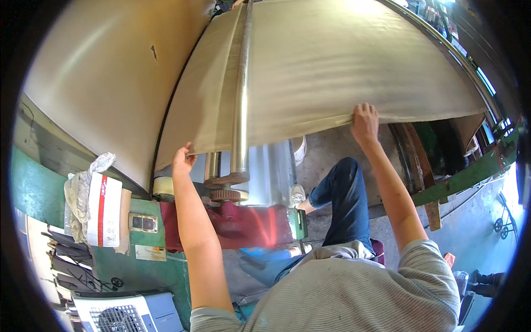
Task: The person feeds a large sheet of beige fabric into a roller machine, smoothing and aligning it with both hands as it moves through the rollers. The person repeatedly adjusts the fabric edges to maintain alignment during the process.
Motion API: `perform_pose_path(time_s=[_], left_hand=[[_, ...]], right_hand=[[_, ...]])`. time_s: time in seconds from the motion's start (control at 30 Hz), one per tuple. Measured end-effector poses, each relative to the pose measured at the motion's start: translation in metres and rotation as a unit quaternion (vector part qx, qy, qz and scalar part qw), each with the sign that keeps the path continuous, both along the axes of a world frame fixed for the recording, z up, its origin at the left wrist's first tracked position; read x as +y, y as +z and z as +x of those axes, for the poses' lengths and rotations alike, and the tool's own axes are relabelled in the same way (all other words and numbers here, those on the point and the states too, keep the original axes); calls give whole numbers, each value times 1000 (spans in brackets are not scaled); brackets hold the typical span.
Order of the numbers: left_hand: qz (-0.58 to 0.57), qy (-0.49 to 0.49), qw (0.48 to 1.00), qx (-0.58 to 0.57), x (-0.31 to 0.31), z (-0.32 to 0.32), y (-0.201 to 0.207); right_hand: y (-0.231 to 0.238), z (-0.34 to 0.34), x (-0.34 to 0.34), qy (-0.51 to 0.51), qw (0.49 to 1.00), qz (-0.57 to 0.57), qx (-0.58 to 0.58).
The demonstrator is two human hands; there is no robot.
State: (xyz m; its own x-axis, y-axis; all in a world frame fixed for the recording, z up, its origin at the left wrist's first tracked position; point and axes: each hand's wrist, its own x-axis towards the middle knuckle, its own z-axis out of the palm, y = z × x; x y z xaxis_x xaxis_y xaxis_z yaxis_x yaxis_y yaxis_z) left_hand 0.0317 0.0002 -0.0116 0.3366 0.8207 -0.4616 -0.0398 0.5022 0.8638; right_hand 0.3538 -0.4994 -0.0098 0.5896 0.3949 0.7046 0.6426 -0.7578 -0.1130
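A wide beige sheet of cloth-like material [332, 66] stretches away from me, its near edge running across in front of my body. At the left part of that edge, my left hand [183, 159] is closed, thumb and fingers pinching the sheet near its corner. Farther right, my right hand [365, 123] grips the same edge with its fingers curled over it, and the cloth bunches slightly there. A shiny metal roller [241, 94] lies lengthwise over the sheet between my hands.
Left stands a large, smooth tan roll or drum [116, 72] with a small dark tear. A green frame [41, 180] carries a white-and-red package [105, 210] with a grey rag. Below the roller are a gear [225, 196] and a dark red part [238, 227]. A metal bar [448, 47] borders the right.
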Motion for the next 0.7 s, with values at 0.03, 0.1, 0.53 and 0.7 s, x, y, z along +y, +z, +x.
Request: perform_pose_path(time_s=[0.03, 0.1, 0.53, 0.7], left_hand=[[14, 7, 1000, 6, 4, -3, -1], [34, 70, 997, 17, 9, -6, -4], [66, 22, 996, -50, 53, 4, -56], [147, -2, 983, -107, 162, -110, -69]], right_hand=[[-10, 8, -11, 24, 999, -20, 34], [-33, 16, -24, 65, 991, -58, 102], [-73, -64, 25, 94, 955, -154, 236], [-52, -98, 76, 204, 938, -125, 251]])
